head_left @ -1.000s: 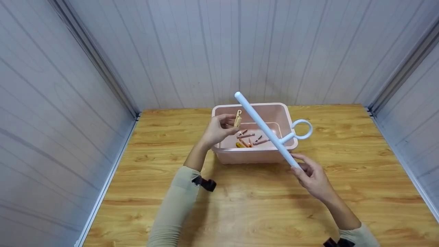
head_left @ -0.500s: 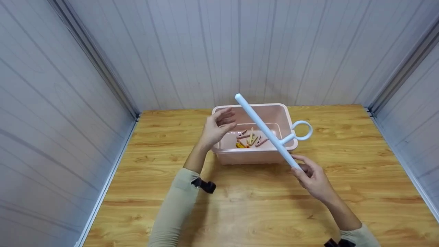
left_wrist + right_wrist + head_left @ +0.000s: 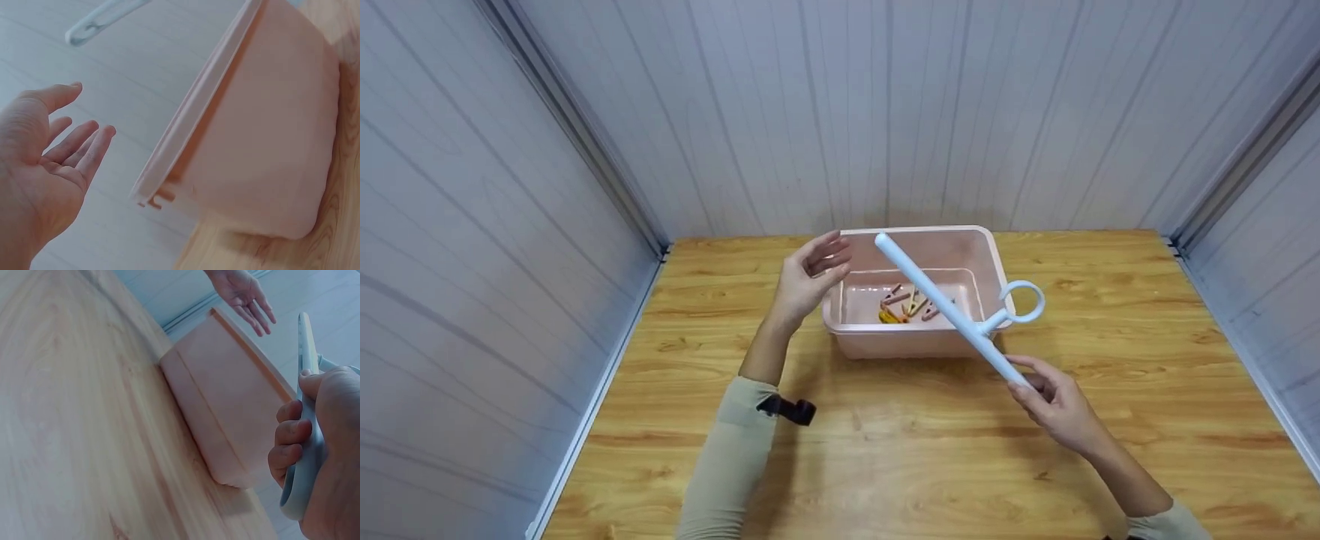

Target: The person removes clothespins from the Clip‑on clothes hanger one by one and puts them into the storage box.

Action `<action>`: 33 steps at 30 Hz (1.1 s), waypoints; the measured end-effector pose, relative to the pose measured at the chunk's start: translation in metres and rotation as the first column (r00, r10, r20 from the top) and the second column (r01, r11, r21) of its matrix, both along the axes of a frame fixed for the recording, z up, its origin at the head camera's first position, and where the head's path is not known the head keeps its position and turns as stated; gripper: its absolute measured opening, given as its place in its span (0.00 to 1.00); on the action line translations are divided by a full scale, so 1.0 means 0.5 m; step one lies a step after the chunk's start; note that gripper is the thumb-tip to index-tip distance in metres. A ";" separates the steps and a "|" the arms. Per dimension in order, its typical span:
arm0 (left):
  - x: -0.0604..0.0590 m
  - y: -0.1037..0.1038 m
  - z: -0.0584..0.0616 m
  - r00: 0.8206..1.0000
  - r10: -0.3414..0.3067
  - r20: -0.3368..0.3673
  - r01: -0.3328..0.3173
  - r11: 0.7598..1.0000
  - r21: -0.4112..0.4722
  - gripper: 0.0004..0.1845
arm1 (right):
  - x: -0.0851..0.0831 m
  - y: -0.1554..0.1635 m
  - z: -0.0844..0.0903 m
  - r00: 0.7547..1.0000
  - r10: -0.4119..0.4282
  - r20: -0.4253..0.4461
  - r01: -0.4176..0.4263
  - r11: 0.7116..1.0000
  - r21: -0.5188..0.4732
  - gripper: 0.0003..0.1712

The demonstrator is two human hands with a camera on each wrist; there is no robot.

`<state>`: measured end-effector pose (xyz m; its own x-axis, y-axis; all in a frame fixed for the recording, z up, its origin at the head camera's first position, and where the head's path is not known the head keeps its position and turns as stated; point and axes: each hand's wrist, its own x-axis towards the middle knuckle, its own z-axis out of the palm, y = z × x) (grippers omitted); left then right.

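Observation:
My right hand (image 3: 1061, 409) grips one end of a light blue clothes hanger (image 3: 934, 295), a straight bar with a short stem and a round hook. The hanger slants up and left over a pink plastic basin (image 3: 922, 328). In the right wrist view its hollow underside shows, with fingers curled round it. My left hand (image 3: 804, 283) holds nothing and hovers at the basin's left rim, fingers spread and slightly bent; the left wrist view shows its bare palm (image 3: 45, 185). Inside the basin lie several small clothes pegs, among them a deep yellow one (image 3: 891, 317) and pale yellow ones (image 3: 916, 306).
The basin stands on a wood-grain table (image 3: 877, 442), near its back edge. White panel walls (image 3: 840, 112) enclose the back and both sides. A black wrist camera (image 3: 787, 409) sticks out from the left sleeve.
My left hand let go of a pale yellow peg, which dropped into the basin, then drew back leftward. The hanger in my right hand has sunk slightly, its far end lower.

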<state>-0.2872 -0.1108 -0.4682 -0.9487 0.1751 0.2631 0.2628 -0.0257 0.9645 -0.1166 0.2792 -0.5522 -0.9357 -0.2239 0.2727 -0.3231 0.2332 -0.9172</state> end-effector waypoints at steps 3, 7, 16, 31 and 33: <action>0.004 -0.017 -0.007 1.000 0.000 0.003 0.000 1.000 -0.009 0.32 | -0.001 0.003 -0.009 0.999 0.036 -0.015 -0.035 0.999 0.019 0.21; 0.012 -0.039 -0.010 1.000 -0.011 0.022 0.011 1.000 -0.008 0.32 | -0.002 0.008 -0.016 0.994 0.107 -0.026 -0.106 0.994 0.030 0.22; 0.021 -0.082 -0.005 0.999 0.005 0.037 -0.005 1.000 0.003 0.33 | -0.006 0.000 -0.013 0.986 0.165 -0.008 -0.164 0.986 0.040 0.20; 0.037 -0.121 -0.009 1.000 -0.009 0.011 0.010 0.997 -0.079 0.31 | -0.009 -0.029 -0.008 0.960 0.275 0.051 -0.280 0.948 0.154 0.20; 0.040 -0.124 -0.009 1.000 -0.021 0.009 0.022 0.996 -0.085 0.32 | -0.009 -0.034 -0.007 0.954 0.295 0.057 -0.300 0.941 0.153 0.19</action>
<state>-0.2671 -0.1727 -0.4726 -0.9464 0.2171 0.2391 0.2555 0.0505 0.9655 -0.1212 0.2621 -0.5559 -0.8277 -0.5312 0.1809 -0.3700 0.2741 -0.8877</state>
